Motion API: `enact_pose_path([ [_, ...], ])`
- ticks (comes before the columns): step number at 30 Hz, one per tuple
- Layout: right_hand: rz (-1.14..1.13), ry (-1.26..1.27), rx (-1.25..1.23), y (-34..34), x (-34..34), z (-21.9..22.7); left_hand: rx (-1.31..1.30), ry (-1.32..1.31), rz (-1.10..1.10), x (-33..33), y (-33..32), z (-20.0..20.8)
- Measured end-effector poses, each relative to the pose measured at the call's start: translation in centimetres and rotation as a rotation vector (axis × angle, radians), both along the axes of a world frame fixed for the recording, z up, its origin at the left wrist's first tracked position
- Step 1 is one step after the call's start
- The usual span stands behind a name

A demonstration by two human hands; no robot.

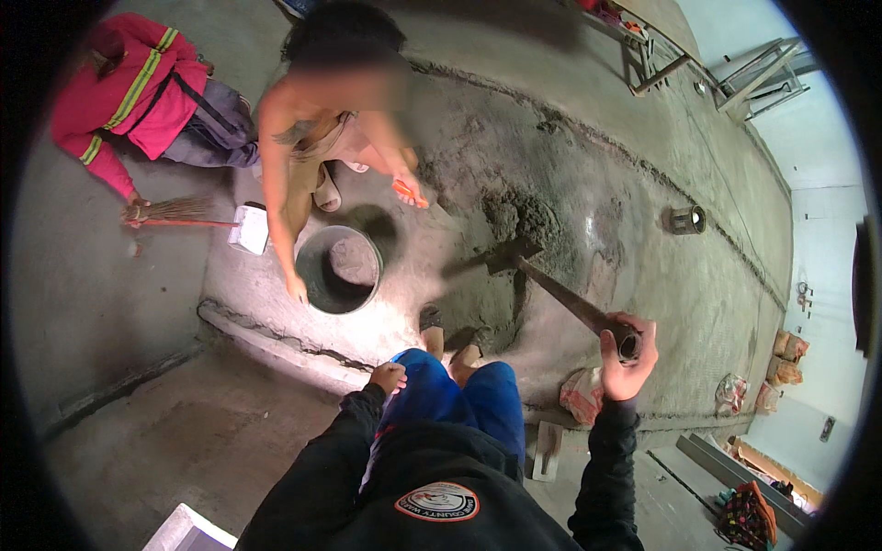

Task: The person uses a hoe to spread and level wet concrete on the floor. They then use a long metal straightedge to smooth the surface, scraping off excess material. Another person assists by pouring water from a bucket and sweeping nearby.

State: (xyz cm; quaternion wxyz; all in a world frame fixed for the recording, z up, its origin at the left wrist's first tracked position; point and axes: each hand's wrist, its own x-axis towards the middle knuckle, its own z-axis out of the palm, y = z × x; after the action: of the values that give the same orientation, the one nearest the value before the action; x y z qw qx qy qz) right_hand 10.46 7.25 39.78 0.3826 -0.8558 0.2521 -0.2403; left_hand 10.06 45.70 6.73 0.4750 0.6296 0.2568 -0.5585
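Note:
My right hand (628,356) is closed round the top end of a shovel (571,298) with a hollow, pipe-like handle. The handle slants away to the left, and its dark blade rests at the near side of a heap of wet mortar (528,220). My left hand (388,377) is curled into a fist against my blue-trousered thigh, with nothing showing in it. Ahead of it to the left stands a dark round bucket (312,275) with some grey material inside. A crouching person has one hand on the bucket's rim and an orange object (410,193) in the other.
Another person in a red jacket bends at the far left, holding a broom (175,211) beside a white dustpan (250,230). A small pail (686,219) stands to the right. Near my feet are a sack (582,397) and a flat trowel (548,452). A raised slab edge (276,347) runs at left.

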Motion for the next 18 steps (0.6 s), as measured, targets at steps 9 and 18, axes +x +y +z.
enact_pose_path([
  [9, 0.035, -0.419, 0.282, 2.2, 1.5, -5.7, 0.024, 0.015, 0.387, -4.6, 6.7, 3.1],
  [18, 0.333, -0.264, 0.117, 5.0, 3.6, -4.5, 0.213, 0.108, 0.438, -13.1, 11.2, 2.8],
])
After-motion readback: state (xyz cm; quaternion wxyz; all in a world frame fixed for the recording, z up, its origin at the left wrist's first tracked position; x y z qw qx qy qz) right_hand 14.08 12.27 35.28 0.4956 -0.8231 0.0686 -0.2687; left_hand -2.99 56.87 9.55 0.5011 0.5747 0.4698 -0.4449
